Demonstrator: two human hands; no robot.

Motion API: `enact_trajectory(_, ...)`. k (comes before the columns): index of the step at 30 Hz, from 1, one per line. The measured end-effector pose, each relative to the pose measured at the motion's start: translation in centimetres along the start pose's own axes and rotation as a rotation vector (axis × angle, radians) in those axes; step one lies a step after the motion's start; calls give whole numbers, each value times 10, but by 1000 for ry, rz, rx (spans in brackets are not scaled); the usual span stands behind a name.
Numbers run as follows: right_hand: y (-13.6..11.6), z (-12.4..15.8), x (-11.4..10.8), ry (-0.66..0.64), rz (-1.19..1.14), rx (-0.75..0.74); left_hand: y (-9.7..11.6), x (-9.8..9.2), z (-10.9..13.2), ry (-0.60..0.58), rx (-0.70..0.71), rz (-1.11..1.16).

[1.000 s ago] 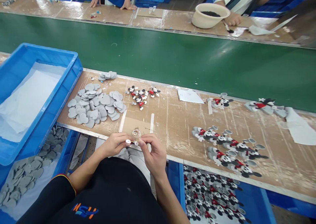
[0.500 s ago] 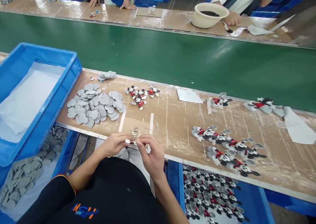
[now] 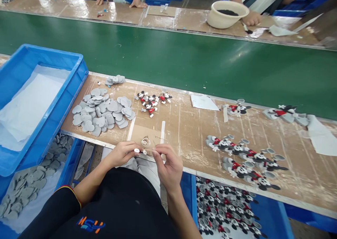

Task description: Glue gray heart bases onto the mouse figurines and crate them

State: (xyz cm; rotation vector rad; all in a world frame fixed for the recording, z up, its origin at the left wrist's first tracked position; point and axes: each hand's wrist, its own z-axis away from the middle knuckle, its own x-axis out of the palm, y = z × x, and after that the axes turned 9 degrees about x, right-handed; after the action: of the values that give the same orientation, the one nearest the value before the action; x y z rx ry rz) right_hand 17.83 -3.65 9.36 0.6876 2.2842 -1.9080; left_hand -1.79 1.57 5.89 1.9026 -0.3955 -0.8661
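My left hand (image 3: 121, 154) is closed on a small figurine, mostly hidden by the fingers; two white rounded parts (image 3: 137, 150) of it stick out to the right. My right hand (image 3: 168, 161) pinches a thin stick (image 3: 150, 150), whose tip reaches the white part nearer to it. Just beyond the fingers stands a small clear cup (image 3: 145, 141) on a cardboard piece taped to the bench. Another thin stick (image 3: 161, 138) lies to the cup's right. Further back lie several mouse figurines (image 3: 149, 107) in red, black and white.
Grey heart-shaped pieces (image 3: 102, 109) are heaped at the left, beside a blue crate (image 3: 83, 68). Rows of figurines on grey bases (image 3: 244, 149) lie right. Lower crates hold more pieces and figurines. Behind the green belt (image 3: 163, 56), people's hands rest near a cream bowl (image 3: 228, 23).
My right hand has drawn back to the right from the left hand, so the thin stick and the second white part now show. My left hand has stayed about in place.
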Motion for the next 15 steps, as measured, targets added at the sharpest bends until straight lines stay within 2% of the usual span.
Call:
enact_trajectory(6, 40, -5, 7, 73, 40, 71, -2, 1, 2, 13, -15, 9)
enact_trajectory(10, 58, -3, 16, 30, 82, 90, -1, 0, 3, 16, -21, 2)
enact_trajectory(15, 69, -1, 21, -17, 148, 88, -2, 0, 4, 10, -30, 4)
